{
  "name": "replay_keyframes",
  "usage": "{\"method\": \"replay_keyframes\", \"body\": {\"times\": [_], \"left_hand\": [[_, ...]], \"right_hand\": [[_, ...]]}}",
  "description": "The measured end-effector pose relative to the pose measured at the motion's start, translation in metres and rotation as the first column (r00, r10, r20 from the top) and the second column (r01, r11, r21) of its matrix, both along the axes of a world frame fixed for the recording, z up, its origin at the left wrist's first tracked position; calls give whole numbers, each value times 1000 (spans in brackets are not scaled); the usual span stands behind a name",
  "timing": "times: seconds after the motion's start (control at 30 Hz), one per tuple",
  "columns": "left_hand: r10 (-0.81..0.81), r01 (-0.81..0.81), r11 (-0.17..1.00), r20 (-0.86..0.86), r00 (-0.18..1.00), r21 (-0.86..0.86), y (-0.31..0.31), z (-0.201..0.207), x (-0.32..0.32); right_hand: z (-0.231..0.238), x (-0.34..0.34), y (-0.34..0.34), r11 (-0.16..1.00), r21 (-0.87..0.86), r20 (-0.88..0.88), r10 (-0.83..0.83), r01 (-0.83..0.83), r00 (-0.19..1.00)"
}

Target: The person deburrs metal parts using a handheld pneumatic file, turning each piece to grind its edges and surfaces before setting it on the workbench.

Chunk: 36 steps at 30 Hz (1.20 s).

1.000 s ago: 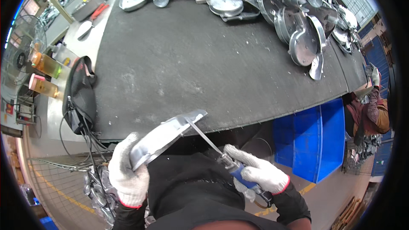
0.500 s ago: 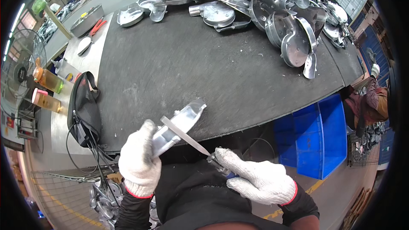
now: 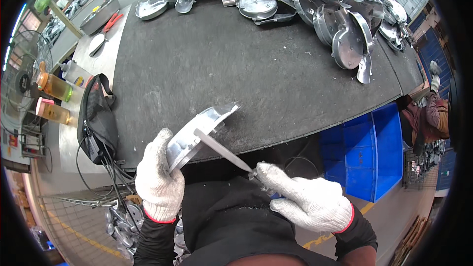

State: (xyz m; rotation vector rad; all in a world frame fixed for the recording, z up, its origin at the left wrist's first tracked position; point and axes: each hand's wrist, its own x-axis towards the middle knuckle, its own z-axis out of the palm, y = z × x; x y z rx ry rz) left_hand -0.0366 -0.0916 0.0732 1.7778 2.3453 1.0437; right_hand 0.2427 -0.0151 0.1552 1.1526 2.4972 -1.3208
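Note:
My left hand (image 3: 160, 180), in a white knitted glove, grips the near end of a shiny cast metal part (image 3: 197, 127). The part slants away from me over the near edge of the dark work table (image 3: 197, 64). My right hand (image 3: 310, 199), gloved the same way, is closed round the handle of a flat metal file (image 3: 224, 151). The file's tip lies against the side of the metal part. Most of the handle is hidden by my right glove.
Many similar metal castings (image 3: 347, 44) are heaped at the table's far right. A black mesh bag (image 3: 98, 123) and two bottles (image 3: 56, 88) stand on the left. Right of the table are blue bins (image 3: 362, 157) and another person (image 3: 428, 116). More castings (image 3: 120, 229) lie below left.
The metal part has been turned in my left hand, showing a different side. My right hand and the file have shifted slightly up and to the right.

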Motion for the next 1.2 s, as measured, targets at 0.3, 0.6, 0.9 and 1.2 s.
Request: {"method": "replay_keyframes", "body": {"times": [0.3, 0.6, 0.9, 1.2], "left_hand": [[-9, 8, 1000, -43, 999, -14, 2, 7, 3], [-48, 48, 999, -69, 996, 2, 16, 15, 6], [-81, 56, 994, -288, 954, -95, 36, 41, 17], [-89, 59, 992, -279, 956, -115, 44, 46, 19]], "right_hand": [[-17, 10, 4, 674, -726, -178, -375, 136, 910], [-41, 8, -10, 157, -966, -259, -558, -206, 788], [-13, 21, 9, 936, 352, -223, 91, -7, 970], [-8, 22, 12, 460, -869, -127, -563, 182, 816]]}}
